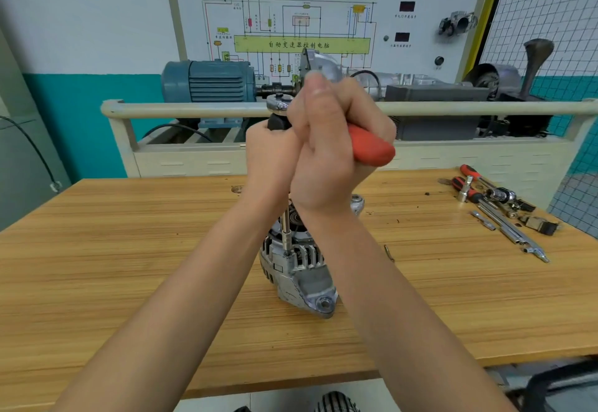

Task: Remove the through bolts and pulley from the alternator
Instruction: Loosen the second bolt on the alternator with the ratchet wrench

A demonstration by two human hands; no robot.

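A silver alternator (pixel 297 269) stands on the wooden table (pixel 129 250), partly behind my wrists. A ratchet wrench with a red handle (pixel 372 149) and a chrome head (pixel 277 103) is held high above it. A thin extension bar (pixel 286 230) runs down from the wrench to a through bolt on the alternator's housing. My right hand (pixel 330 146) grips the red handle. My left hand (pixel 270 156) grips the black part just under the ratchet head. The pulley is hidden from view.
Several loose tools, among them red-handled drivers, sockets and extension bars (pixel 498 211), lie at the table's right. A small metal part (pixel 357 202) sits just behind the alternator. A training bench with a blue motor (pixel 207 81) stands behind the table.
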